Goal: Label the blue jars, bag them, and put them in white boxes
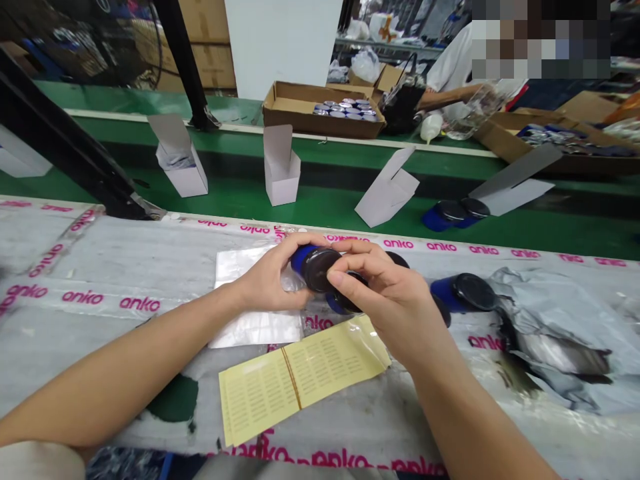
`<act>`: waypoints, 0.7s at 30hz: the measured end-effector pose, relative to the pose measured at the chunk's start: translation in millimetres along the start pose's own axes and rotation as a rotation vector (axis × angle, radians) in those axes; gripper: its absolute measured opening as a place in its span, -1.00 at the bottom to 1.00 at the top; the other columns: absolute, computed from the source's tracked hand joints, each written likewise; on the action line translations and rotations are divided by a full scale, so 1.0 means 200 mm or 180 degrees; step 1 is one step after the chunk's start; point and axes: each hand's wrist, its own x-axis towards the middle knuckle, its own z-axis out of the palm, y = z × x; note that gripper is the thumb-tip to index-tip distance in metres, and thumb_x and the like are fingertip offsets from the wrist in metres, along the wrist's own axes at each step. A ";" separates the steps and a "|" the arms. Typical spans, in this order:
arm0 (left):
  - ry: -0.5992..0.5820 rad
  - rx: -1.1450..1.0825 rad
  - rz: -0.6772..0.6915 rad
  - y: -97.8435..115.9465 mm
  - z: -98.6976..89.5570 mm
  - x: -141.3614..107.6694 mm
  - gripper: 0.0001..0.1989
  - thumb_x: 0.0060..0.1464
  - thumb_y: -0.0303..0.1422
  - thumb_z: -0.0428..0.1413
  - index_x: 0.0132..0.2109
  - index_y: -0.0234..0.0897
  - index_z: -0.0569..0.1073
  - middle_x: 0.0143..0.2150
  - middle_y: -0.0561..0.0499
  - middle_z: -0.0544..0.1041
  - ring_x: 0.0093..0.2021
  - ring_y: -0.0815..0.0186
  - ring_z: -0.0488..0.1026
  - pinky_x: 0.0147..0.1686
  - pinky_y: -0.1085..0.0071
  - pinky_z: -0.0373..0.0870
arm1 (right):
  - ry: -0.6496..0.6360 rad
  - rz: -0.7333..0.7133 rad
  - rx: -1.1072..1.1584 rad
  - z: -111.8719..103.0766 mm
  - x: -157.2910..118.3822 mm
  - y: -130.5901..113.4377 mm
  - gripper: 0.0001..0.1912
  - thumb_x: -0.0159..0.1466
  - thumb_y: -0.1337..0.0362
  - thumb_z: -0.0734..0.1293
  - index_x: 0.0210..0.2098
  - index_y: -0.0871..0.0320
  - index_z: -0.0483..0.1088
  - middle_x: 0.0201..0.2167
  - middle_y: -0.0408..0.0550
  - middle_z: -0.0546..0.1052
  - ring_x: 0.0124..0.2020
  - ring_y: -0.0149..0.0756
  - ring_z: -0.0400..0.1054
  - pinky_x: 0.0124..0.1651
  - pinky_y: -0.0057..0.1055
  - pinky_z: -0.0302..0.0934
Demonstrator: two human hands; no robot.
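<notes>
My left hand (273, 277) wraps round a blue jar with a black lid (320, 268), tilted so the lid faces me. At the lid's right edge, the thumb and fingers of my right hand (383, 283) come together in a pinch; whatever is between them is too small to make out. Other blue jars with black lids (345, 301) stand behind and under my right hand, partly hidden by it. Below my hands lies a yellow sheet of small printed labels (305, 380). Clear plastic bags (250, 330) lie flat under my left wrist.
Several open white boxes (283, 177) stand on the green conveyor belt (230, 193), with two jars (445, 215) at the right. A grey plastic bag (570, 333) lies right of another jar (463, 293). Beyond are cartons of tins (280, 120) and a co-worker's arm (445, 99).
</notes>
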 end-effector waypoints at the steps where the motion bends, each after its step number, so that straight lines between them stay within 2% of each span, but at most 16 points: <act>1: -0.0017 -0.0039 0.0001 0.00 0.00 0.00 -0.31 -0.10 -0.44 0.30 0.21 -0.06 0.34 0.15 -0.11 0.47 0.15 0.03 0.47 0.13 0.06 0.43 | -0.0013 0.0003 0.0038 0.00 0.00 0.00 -0.89 0.26 0.15 0.45 -0.37 -0.02 0.57 0.02 -0.06 0.50 0.16 -0.06 0.35 0.15 -0.06 0.26; 7: -0.0097 -0.0128 0.0091 0.00 -0.01 0.00 -0.32 -0.11 -0.45 0.30 0.19 -0.05 0.36 0.16 -0.11 0.46 0.17 0.04 0.46 0.15 0.06 0.41 | 0.0043 -0.0111 -0.0040 0.01 -0.01 0.00 -0.90 0.27 0.19 0.44 -0.38 0.01 0.56 0.00 -0.04 0.52 0.08 -0.11 0.43 0.12 -0.12 0.33; 14: -0.0176 -0.0191 0.0021 0.00 -0.01 0.00 -0.30 -0.12 -0.46 0.33 0.19 -0.05 0.35 0.14 -0.10 0.46 0.14 0.07 0.46 0.13 0.09 0.42 | 0.0278 -0.0749 -0.0447 0.03 -0.03 0.01 -0.90 0.32 0.31 0.38 -0.33 0.06 0.53 -0.02 0.01 0.51 0.10 -0.17 0.44 0.13 -0.21 0.36; 21: -0.0291 -0.0253 -0.0018 0.00 -0.02 0.00 -0.33 -0.13 -0.46 0.33 0.17 -0.06 0.38 0.14 -0.11 0.48 0.15 0.06 0.46 0.16 0.06 0.40 | 0.0529 -0.0914 -0.0607 0.02 -0.03 0.01 -0.92 0.34 0.31 0.35 -0.30 0.05 0.49 -0.05 0.01 0.52 0.06 -0.16 0.45 0.09 -0.18 0.39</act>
